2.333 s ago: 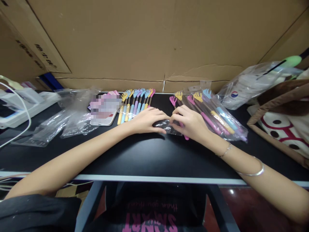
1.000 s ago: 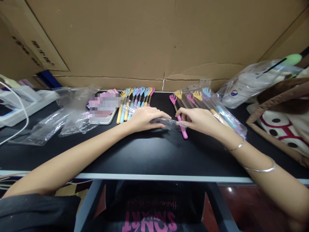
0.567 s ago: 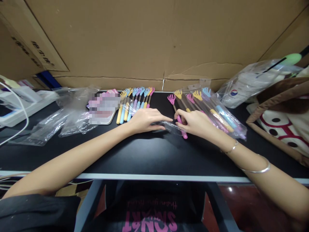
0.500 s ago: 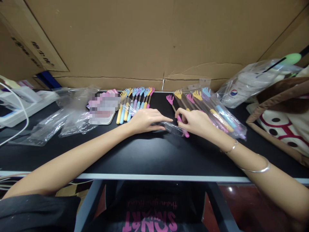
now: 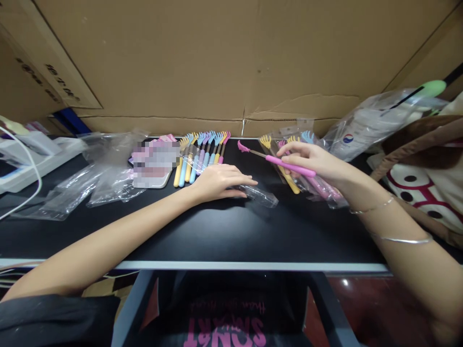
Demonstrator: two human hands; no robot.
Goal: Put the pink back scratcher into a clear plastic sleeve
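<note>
My right hand [image 5: 313,158] grips a pink back scratcher [image 5: 274,161] by its handle, lifted off the table with its claw pointing left. Under the fingers of my left hand [image 5: 221,182] is a clear plastic bag [image 5: 263,195], pinched near one end, its other end lying to the right. Left of that hand, several loose back scratchers [image 5: 187,166] lie side by side in yellow, blue, purple and pink. Beneath and behind my right hand are more back scratchers, among them a yellow one [image 5: 290,183]; some are in clear bags and partly hidden.
Clear plastic bags [image 5: 112,166] lie in a pile on the left beside a blurred-out object [image 5: 155,166]. A white power strip [image 5: 61,156] stands at the far left. At right are a bagged cup [image 5: 356,132] and a fabric bag [image 5: 401,156]. Cardboard [image 5: 173,62] walls the back.
My right hand has raised the pink back scratcher from the table and moved it right, turning it nearly level. My left hand stays on the plastic bag.
</note>
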